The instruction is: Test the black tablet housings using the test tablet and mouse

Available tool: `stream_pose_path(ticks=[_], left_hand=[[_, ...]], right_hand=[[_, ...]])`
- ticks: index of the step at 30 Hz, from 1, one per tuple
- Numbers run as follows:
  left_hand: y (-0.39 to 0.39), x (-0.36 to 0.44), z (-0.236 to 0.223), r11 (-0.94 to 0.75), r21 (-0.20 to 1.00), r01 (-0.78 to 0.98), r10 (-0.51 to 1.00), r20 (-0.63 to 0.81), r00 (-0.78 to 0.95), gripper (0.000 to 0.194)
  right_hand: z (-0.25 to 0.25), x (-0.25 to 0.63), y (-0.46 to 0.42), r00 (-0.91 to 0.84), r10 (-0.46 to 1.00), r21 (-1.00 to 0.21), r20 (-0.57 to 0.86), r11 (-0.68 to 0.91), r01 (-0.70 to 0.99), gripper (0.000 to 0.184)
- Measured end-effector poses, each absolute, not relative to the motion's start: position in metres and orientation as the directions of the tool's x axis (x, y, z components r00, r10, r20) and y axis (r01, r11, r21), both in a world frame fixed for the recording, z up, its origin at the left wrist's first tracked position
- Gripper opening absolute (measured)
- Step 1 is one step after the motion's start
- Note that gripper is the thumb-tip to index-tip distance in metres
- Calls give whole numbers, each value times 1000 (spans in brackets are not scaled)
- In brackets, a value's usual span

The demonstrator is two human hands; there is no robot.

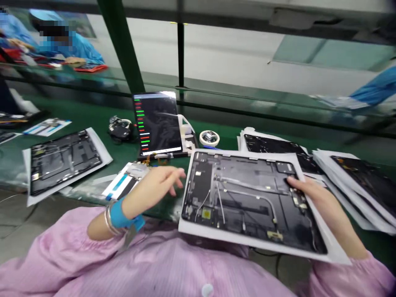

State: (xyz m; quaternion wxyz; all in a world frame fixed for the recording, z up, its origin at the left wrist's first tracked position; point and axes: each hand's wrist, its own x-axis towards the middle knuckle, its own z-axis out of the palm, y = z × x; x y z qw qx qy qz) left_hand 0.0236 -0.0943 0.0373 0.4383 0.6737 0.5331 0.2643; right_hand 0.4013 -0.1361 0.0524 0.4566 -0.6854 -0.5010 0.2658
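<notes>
Right hand [312,198] grip clamped on open tablet chassis [247,194] at bench [93,115] front edge; left hand [157,183] fingers apart, beside it. Best support chassis flat, avoid loose cables.

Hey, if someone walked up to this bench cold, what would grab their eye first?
Probably the open tablet back panel front and centre, its cables exposed, on a white sheet with the right hand gripping its right edge. Just behind, a propped-up screen glows with green and red bars. The left hand, a blue wrist strap below it, hovers at the panel's left edge.
</notes>
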Motion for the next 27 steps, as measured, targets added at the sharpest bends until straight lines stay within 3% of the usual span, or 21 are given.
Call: stream_pose_path(ticks=[2,3,5,8,17,23,27], left_hand=[[-79,-2,18,-234,604,762,972,166,167,32],[-70,-10,11,-291,448,845,948,251,193,32],[-54,-17,2,-362,184,914,916,251,313,27],[-46,-12,1,-422,-24,906,892,167,420,21],[-58,-11,1,-474,-79,877,836,272,476,50],[-43,-14,7,-393,-51,918,808,458,371,39],[-32,-11,21,-359,-43,932,826,451,339,27]], right_hand=[[43,376,-136,298,939,-957,-171,-231,177,30],[38,365,-135,232,932,-952,-278,-300,63,35],[26,345,-132,106,922,-928,-371,-367,-61,41],[9,330,-125,-18,925,-917,-379,-378,-129,40],[3,337,-126,41,920,-916,-390,-383,-117,44],[-2,337,-129,3,932,-928,-364,-362,-90,41],[-8,333,-126,-15,934,-931,-357,-357,-76,43]])
